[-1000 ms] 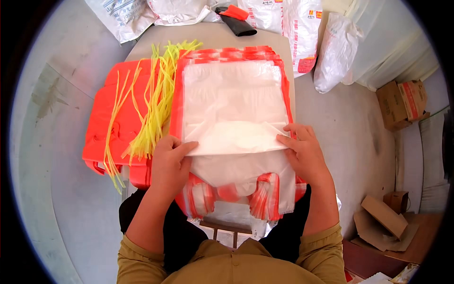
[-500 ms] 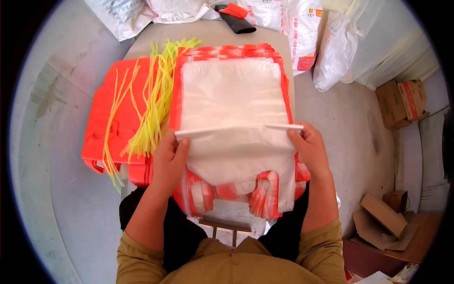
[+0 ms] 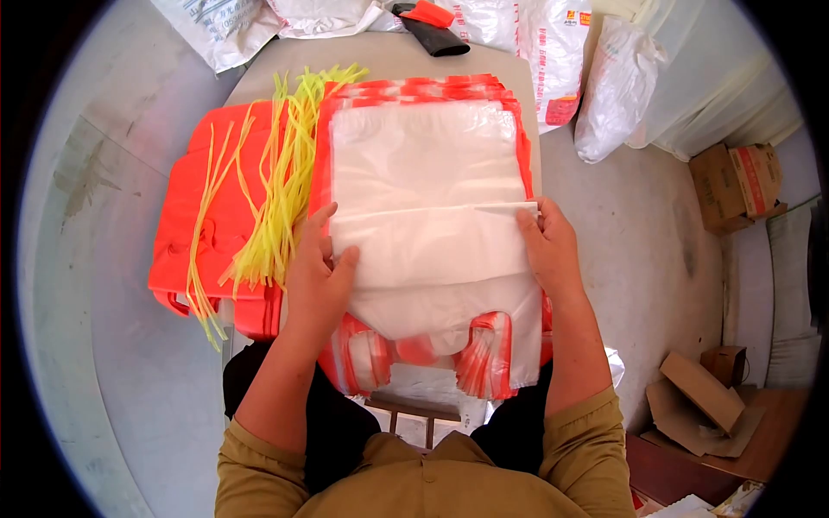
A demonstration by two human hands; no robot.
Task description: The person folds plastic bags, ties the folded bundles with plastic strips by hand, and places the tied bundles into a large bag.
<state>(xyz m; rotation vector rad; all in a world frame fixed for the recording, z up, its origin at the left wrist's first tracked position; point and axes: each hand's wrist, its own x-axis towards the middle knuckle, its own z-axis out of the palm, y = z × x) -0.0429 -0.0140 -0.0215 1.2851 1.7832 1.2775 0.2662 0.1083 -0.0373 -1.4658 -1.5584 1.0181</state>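
Observation:
A stack of red-and-clear plastic bags [image 3: 414, 91] lies in front of me, handle ends toward my lap. The top whitish plastic bag [image 3: 432, 246] has a broad flat fold running across its middle. At the right end of that fold, my right hand [image 3: 551, 250] is closed, thumb on top and fingers at the edge. My left hand [image 3: 318, 274] is beside the left end, thumb and forefinger spread apart, the thumb near the bag's edge. Its lower fingers are partly hidden.
Yellow plastic strips [image 3: 289, 186] lie left of the stack, over a pile of folded red bags [image 3: 194, 220]. White sacks [image 3: 553, 65] and a black-and-red bundle [image 3: 432, 30] are at the far side. Cardboard boxes [image 3: 734, 190] stand on the right.
The rolled fold has moved away from me and now lies flatter and wider. My left hand has released its end and its fingers have spread; my right hand has shifted slightly up and inward.

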